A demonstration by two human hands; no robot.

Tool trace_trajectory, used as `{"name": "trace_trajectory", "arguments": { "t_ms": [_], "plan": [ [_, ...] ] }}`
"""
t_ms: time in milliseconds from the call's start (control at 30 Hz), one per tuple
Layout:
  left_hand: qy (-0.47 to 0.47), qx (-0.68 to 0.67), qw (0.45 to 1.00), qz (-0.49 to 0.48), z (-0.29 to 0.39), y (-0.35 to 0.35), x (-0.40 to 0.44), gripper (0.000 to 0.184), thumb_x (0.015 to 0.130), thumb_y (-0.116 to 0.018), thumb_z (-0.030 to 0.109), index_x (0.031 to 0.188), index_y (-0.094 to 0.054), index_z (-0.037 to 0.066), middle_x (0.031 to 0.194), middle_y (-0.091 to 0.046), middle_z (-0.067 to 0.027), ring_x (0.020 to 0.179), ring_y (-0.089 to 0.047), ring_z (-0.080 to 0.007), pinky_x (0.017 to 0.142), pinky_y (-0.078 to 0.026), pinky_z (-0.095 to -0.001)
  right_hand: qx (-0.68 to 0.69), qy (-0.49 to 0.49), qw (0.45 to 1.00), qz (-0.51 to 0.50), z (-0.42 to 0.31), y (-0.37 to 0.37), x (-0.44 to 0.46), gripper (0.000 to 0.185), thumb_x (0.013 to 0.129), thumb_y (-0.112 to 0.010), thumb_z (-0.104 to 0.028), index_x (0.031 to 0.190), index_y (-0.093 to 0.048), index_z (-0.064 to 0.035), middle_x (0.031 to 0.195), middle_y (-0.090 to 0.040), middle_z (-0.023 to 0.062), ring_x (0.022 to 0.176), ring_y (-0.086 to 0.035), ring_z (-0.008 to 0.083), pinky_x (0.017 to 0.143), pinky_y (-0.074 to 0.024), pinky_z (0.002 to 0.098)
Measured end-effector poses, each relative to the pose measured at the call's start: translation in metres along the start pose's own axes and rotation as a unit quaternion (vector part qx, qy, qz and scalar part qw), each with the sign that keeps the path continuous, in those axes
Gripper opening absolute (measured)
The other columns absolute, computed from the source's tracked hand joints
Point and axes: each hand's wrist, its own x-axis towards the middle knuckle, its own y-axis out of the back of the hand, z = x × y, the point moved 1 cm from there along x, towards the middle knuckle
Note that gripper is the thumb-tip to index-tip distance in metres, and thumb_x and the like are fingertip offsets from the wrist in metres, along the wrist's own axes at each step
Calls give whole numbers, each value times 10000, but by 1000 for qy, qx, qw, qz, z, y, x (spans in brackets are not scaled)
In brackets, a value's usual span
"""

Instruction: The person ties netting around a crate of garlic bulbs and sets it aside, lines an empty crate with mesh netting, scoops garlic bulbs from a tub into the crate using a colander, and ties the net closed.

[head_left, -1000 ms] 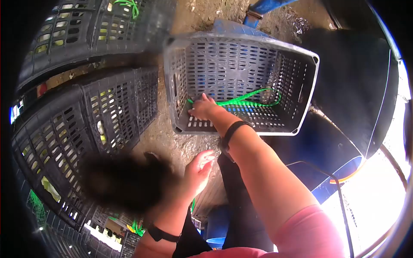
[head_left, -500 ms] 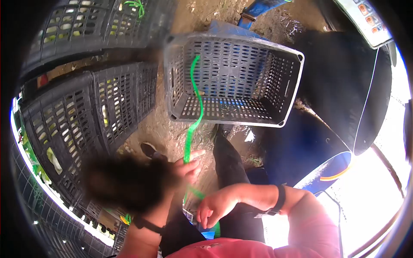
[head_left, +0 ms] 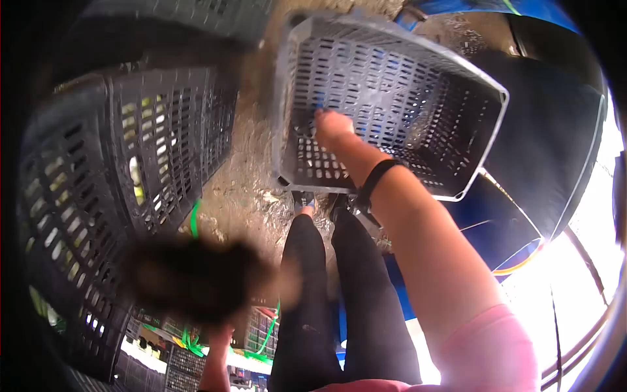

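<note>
I see the right hand (head_left: 334, 125) deep inside the big gray crate (head_left: 385, 72), near its left end, with the arm going over the near rim. The fingers look curled in, but I cannot tell if they are clamped on the crate or on anything else. The crate sits in front of the 2 legs (head_left: 312, 287), and I can see right into its open side. Its walls are full of small holes. I see only a bit of the left hand (head_left: 221, 341), low down, because a dark blur hides the rest. I cannot tell if its fingers are apart or together. A green strip (head_left: 194, 220) sticks up just above the blur, next to the black crates (head_left: 163, 140) on the left. Pale green and white bits show through their holes. The ground (head_left: 251, 170) is wet and muddy.
</note>
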Motion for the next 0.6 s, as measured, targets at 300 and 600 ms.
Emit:
{"name": "trace_trajectory", "arguments": {
  "t_ms": [300,600],
  "plan": [
    [72,-193,972,-111,178,-82,16,306,885,-548,124,1183,-500,68,659,-473,35,507,-368,-15,439,-281,-157,-101,85,991,10,-7,-12,-1,231,772,-542,-118,984,-634,-123,1034,-625,92,930,-619,287,804,-503,381],
    [-88,-245,962,-83,282,-61,-4,264,954,-414,228,1148,-481,63,715,-499,8,517,-337,-20,455,-271,-172,257,-31,957,129,82,73,-150,227,728,-700,-192,851,-594,-33,773,-639,106,739,-619,196,690,-487,319]
  ]
}}
